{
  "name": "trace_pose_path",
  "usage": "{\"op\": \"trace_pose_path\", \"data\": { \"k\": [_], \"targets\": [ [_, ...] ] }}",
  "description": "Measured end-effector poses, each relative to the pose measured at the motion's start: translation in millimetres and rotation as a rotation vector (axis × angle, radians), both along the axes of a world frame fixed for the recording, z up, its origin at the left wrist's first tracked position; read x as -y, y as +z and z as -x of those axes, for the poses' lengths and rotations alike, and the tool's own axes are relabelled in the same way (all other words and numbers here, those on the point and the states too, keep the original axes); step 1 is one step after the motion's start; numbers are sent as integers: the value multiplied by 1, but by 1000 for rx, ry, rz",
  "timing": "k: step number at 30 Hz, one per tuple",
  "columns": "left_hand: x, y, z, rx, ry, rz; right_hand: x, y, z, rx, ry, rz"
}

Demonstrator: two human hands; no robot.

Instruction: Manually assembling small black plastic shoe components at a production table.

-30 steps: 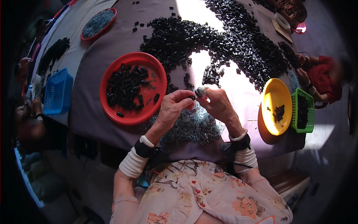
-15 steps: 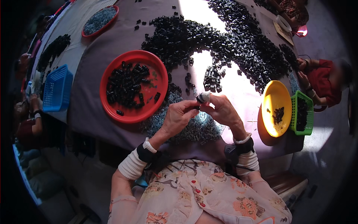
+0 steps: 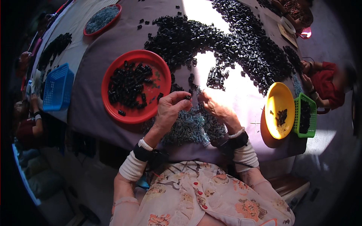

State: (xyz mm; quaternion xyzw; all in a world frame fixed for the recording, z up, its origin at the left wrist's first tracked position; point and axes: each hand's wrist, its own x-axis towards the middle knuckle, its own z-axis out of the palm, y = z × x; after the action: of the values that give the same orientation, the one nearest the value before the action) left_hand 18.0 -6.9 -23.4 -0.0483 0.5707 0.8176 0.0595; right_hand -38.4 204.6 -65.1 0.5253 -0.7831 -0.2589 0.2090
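Observation:
My left hand (image 3: 170, 109) pinches a small black tubular plastic piece (image 3: 187, 97) between thumb and forefinger, just beyond the right rim of a red round tray (image 3: 108, 107). Inside that tray lie many more black pieces (image 3: 130, 83). My right hand (image 3: 218, 107) is in bright light, its bent fingertips close together at the far side of a heap of small metal springs (image 3: 184, 130). Whatever those fingertips hold, if anything, is hidden. The spring heap spreads between and below both hands, near the table's front edge.
Large heaps of black pieces (image 3: 203, 35) cover the far table (image 3: 90, 83). On the right stand a yellow plate (image 3: 275, 122) and a green basket (image 3: 312, 130), beside a co-worker in red (image 3: 328, 83). A blue basket (image 3: 56, 88) and a red tray of springs (image 3: 120, 15) stand left.
My hands were together over the springs and have moved apart. The left drew slightly left with the black piece; the right let go of it and turned down toward the spring heap.

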Motion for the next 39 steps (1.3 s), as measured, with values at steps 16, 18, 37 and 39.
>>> {"op": "trace_pose_path", "data": {
  "k": [16,18,37,39],
  "targets": [
    [13,8,6,16,110,-90,58,29,25,972,-188,968],
    [15,8,9,21,148,-104,52,42,16,1051,-248,1001],
    [-13,23,21,57,46,-281,38,83,2,842,-117,1001],
    [-15,23,22,49,33,-257,35,83,2,794,-77,999]
  ]
}}
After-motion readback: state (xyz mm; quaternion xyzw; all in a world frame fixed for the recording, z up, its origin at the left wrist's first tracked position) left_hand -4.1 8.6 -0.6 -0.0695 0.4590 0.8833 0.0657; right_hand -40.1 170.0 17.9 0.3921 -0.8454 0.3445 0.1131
